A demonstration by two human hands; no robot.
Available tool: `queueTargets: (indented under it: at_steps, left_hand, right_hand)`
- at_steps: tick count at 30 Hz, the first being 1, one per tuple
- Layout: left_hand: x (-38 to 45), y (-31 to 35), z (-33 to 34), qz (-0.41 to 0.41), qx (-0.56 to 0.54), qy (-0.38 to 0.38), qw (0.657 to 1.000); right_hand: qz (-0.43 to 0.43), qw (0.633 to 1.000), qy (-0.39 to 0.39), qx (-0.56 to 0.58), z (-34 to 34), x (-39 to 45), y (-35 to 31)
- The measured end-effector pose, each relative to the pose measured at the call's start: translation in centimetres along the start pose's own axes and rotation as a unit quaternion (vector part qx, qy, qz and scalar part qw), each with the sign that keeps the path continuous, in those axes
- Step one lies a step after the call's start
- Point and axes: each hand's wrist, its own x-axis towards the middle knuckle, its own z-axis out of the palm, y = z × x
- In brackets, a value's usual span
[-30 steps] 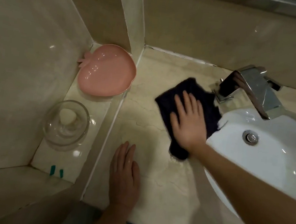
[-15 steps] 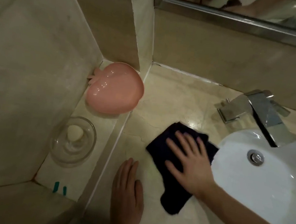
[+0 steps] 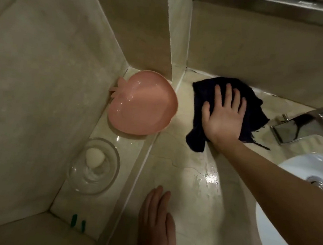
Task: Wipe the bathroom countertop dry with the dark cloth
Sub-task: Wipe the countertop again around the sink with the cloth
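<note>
Dark cloth, spread on the tabletop in the back corner left of the tap, pinned under the right hand, fingers straight and splayed to press and mop; left hand flat, holding nothing, nearer the front edge, likely bracing; wet sheen between them, undried.

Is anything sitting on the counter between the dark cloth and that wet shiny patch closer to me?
Nothing visible does. The right hand presses flat on the dark cloth near the back wall, and the countertop between it and the wet patch is bare stone. The left hand rests flat nearer the front edge, left of that patch.
</note>
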Motion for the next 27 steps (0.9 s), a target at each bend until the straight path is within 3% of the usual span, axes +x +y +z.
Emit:
queueTargets:
  at_steps: [3,10,17,27]
  left_hand:
    - [0.1,0.3,-0.2,-0.004,-0.007,0.002,1.0]
    - [0.3,0.3,-0.2,-0.021,-0.049,0.053,0.997]
    - [0.6,-0.3,0.3,0.002,-0.049,0.08,0.996]
    - [0.3,-0.7,0.7,0.021,0.01,0.055,0.998]
  right_hand:
    - [-0.018,1.0,-0.018,0.014,-0.2,-3.2,-1.9]
    - [-0.178,0.978,-0.091,0.067,0.2,-18.2,-5.1]
    - [-0.178,0.977,-0.101,0.053,0.4,-17.8,-5.4]
    - [-0.242,0.962,-0.073,0.103,1.6,-11.8,-5.3]
